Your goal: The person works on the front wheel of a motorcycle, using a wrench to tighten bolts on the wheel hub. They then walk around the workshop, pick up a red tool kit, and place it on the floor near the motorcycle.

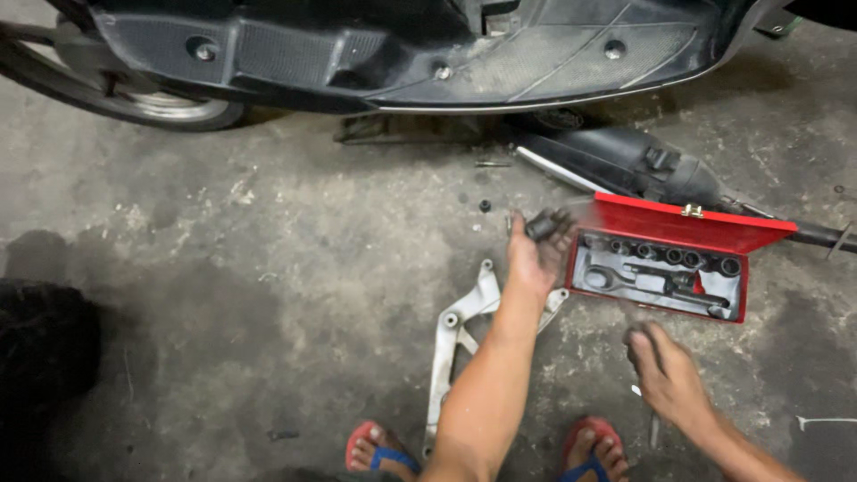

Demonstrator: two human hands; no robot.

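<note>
1. The left hand (534,254) reaches out near the centre of the head view, palm up, its fingers curled loosely round a dark socket (541,225); the socket sits at the fingertips, at about 12 o'clock from the palm.
2. The right hand (665,373) lies at about 4 o'clock from the left one, well apart from it, knuckles up. It is closed round the handle of a slim metal tool (653,428), whose shaft pokes out below the fist towards 6 o'clock. The top of the hand is blurred, so how tight the grip is cannot be told.
3. A red tool case (687,225) stands open on the concrete floor (268,286), at about 3 o'clock from the left hand and just beside it. Its tray holds a row of sockets and a ratchet wrench (625,277).
4. A silver metal bracket (455,330) lies on the floor under the left forearm, at 7 o'clock from the left hand.
5. A scooter (402,54) spans the top, at 12 o'clock.
6. A small dark nut (485,205) lies on the floor at about 10 o'clock from the left hand.
</note>
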